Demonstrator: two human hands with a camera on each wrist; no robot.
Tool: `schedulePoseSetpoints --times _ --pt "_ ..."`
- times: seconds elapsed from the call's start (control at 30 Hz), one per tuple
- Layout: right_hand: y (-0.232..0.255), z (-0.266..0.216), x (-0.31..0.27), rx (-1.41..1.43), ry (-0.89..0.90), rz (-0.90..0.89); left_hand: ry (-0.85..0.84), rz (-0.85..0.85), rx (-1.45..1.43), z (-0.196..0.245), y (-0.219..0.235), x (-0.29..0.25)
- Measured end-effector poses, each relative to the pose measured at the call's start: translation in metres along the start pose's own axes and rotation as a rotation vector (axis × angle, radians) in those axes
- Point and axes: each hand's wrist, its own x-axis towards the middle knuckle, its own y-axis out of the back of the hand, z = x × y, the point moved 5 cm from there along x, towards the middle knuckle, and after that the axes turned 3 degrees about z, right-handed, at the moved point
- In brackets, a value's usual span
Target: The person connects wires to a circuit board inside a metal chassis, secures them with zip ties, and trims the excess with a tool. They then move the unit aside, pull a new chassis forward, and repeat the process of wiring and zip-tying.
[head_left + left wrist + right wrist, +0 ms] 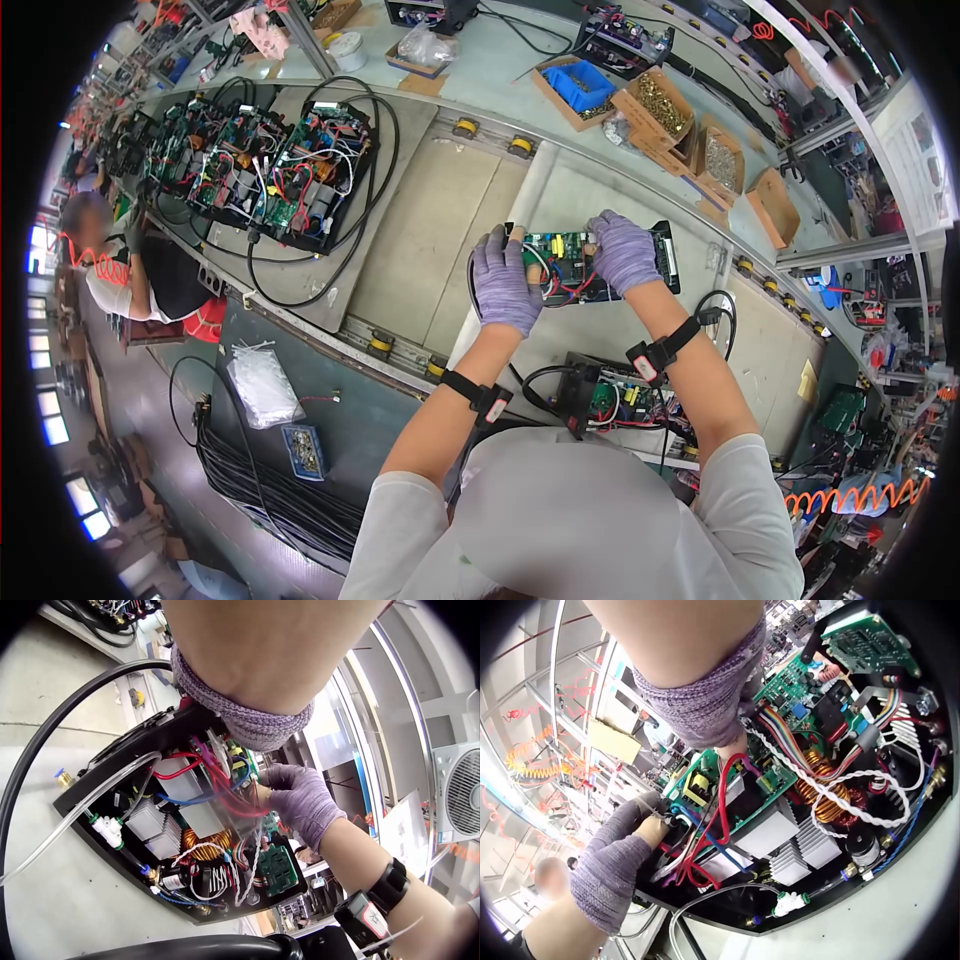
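An open black electronics unit [573,268] lies on the bench, with green circuit boards, silver heat sinks [765,829], copper coils [821,780] and colored wires inside. My left hand [507,280], in a purple fingertipless glove, is at the unit's left end. In the right wrist view its bare thumb [652,831] and fingers pinch wires [676,825] beside the board's end. My right hand [625,255], gloved alike, reaches in from the right with bent fingers among the wires; I cannot tell whether they grip one. A red wire [726,791] loops close under its fingertip.
Several similar open units [280,180] with black cables stand on the left. Another unit [625,405] sits close to my body. Boxes of small parts [655,105] line the back shelf. A cable bundle [260,480] and a plastic bag [264,385] lie at the lower left.
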Motion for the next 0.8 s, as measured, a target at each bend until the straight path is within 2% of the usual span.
schedulePoseSetpoints --times 0.2,0.4,0.5,0.53,0.63,0.7,0.77,0.8 --pt "0.007 -0.004 0.004 -0.082 0.055 -0.035 -0.004 -0.002 0.008 -0.001 -0.001 -0.001" --pt "0.014 0.001 -0.002 0.043 0.021 -0.096 -0.007 0.012 -0.003 -0.002 -0.002 -0.002" --pt "0.021 0.005 -0.027 0.072 -0.021 0.071 0.010 0.080 0.077 0.011 0.016 -0.003" --pt "0.021 0.007 -0.036 0.036 -0.049 0.067 0.020 0.110 0.121 0.019 0.024 -0.007" --pt "0.014 0.018 -0.058 -0.065 -0.147 0.039 -0.237 0.049 -0.074 0.053 0.023 -0.030" --pt "0.018 0.019 -0.065 -0.098 -0.186 -0.051 -0.363 -0.264 -0.257 0.071 0.000 -0.042" --pt "0.017 0.023 -0.068 -0.152 -0.211 -0.065 0.049 -0.599 -0.398 0.067 -0.039 -0.055" --pt "0.015 0.023 -0.069 -0.204 -0.141 0.039 0.262 -0.759 -0.461 0.063 -0.057 -0.065"
